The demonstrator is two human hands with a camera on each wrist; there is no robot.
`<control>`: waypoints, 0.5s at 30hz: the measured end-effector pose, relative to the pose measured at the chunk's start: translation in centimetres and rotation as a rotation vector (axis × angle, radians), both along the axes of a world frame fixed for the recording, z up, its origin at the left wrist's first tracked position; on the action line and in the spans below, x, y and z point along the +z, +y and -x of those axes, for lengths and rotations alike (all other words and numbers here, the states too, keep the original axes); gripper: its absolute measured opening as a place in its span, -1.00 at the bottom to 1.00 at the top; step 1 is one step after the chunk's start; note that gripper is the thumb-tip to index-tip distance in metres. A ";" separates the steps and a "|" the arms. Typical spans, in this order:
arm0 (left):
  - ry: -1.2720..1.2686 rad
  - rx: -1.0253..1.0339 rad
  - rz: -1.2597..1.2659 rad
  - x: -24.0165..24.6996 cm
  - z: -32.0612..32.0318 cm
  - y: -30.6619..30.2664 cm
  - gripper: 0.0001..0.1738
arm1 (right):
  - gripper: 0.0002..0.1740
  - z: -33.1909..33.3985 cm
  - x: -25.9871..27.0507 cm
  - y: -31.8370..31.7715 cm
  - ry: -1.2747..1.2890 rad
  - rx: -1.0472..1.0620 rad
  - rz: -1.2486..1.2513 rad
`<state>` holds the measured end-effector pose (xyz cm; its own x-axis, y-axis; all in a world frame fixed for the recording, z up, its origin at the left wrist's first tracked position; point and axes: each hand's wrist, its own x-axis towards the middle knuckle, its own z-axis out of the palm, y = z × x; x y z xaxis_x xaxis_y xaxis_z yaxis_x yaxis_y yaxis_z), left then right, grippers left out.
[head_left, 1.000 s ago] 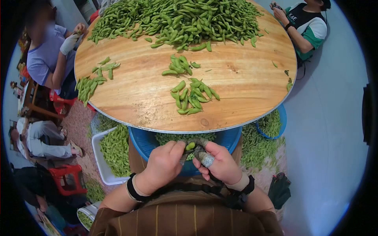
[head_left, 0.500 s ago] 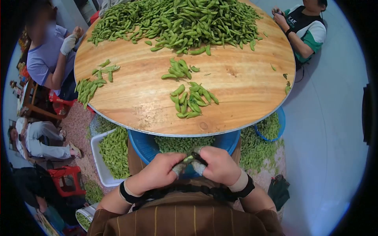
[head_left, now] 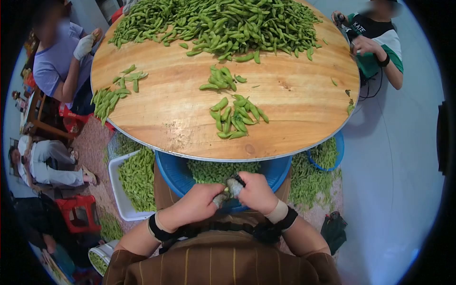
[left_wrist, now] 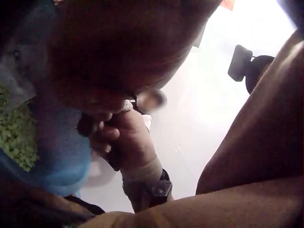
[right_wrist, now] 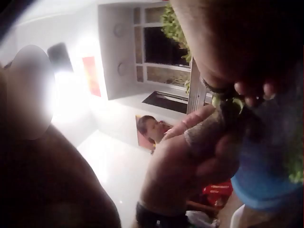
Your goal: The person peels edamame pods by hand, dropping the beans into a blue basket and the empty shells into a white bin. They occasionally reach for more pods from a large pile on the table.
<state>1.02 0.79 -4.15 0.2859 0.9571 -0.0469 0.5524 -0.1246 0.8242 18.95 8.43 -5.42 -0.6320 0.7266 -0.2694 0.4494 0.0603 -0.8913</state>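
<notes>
Over the near rim of a blue basin [head_left: 176, 183] holding shelled green beans [head_left: 209, 172], both hands meet with wrapped fingertips. The left hand [head_left: 197, 202] and the right hand [head_left: 259, 194] pinch a small green pod [head_left: 226, 189] between them, mostly hidden by the fingers. In the right wrist view the pod [right_wrist: 233, 107] shows pale green, split or bent, beside the left hand's wrapped finger [right_wrist: 204, 135]. The left wrist view is dark; the right hand [left_wrist: 135, 140] appears there with fingers curled.
A round wooden table [head_left: 175, 99] ahead carries a large pod heap [head_left: 237, 28] and small pod groups. White tub [head_left: 115, 190] of pods stands left, a blue-rimmed basket [head_left: 340, 152] right, with pods on the floor. People sit at both sides; a red stool [head_left: 78, 213] is at left.
Both hands have moved slightly, and the pod between them shows less than before. The person at the right has moved one hand apart from the other.
</notes>
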 end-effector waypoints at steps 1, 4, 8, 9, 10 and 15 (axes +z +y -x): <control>-0.002 0.003 0.006 -0.1 0.0 0.0 -0.91 | -0.74 -0.2 -0.5 0.0 -0.002 0.003 0.006; -0.062 0.172 0.256 0.1 0.2 0.4 -0.88 | -0.78 -0.4 -0.8 0.3 -0.223 -0.105 -0.459; -0.003 0.191 0.196 -0.5 -0.1 0.3 -0.83 | -0.81 -0.5 1.6 -0.6 -0.049 -0.052 -0.391; 0.042 0.161 0.117 -0.6 -0.5 0.2 -0.81 | -0.79 -0.4 1.4 -0.8 -0.007 0.009 -0.383; 0.085 0.132 0.035 -0.7 -0.7 0.2 -0.79 | -0.77 -0.4 1.2 -0.8 0.033 0.069 -0.378; 0.082 0.164 0.147 0.1 0.5 0.2 -0.74 | -0.76 -1.3 0.7 -0.4 -0.138 0.020 -0.524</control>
